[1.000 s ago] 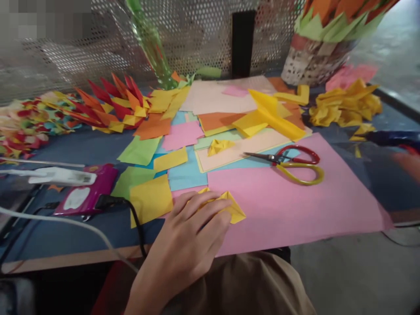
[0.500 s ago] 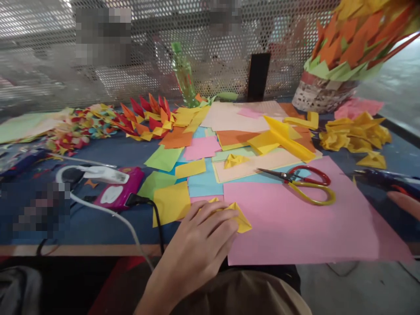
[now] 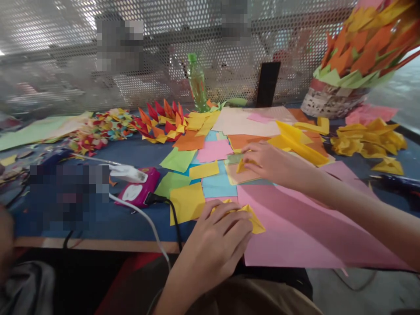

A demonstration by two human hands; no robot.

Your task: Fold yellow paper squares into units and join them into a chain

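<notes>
My left hand (image 3: pixel 219 238) rests at the table's front edge, its fingers curled over a folded yellow paper piece (image 3: pixel 256 220). One pointed end of that piece sticks out beyond the fingertips. My right hand (image 3: pixel 262 162) reaches in from the right, fingers closed around a small folded yellow paper piece (image 3: pixel 242 165) on a pale peach sheet (image 3: pixel 234 176). Beneath my right forearm lies a large pink sheet (image 3: pixel 288 245). The forearm hides the scissors seen earlier. Between my hands are light blue sheets (image 3: pixel 218 186) and a yellow square (image 3: pixel 187 203) sits to the left.
A magenta power strip (image 3: pixel 139 188) with cables lies left. Behind stand a green-capped bottle (image 3: pixel 197 85) and a large paper-covered pot (image 3: pixel 334 98). A ring of red and orange folded points (image 3: pixel 162 122) sits at the back. Crumpled yellow pieces (image 3: pixel 367 138) lie right, near a dark tool (image 3: pixel 397 186).
My right hand has come across from the right edge to the small yellow piece, covering the scissors. The left hand keeps its hold. The view has shifted slightly left.
</notes>
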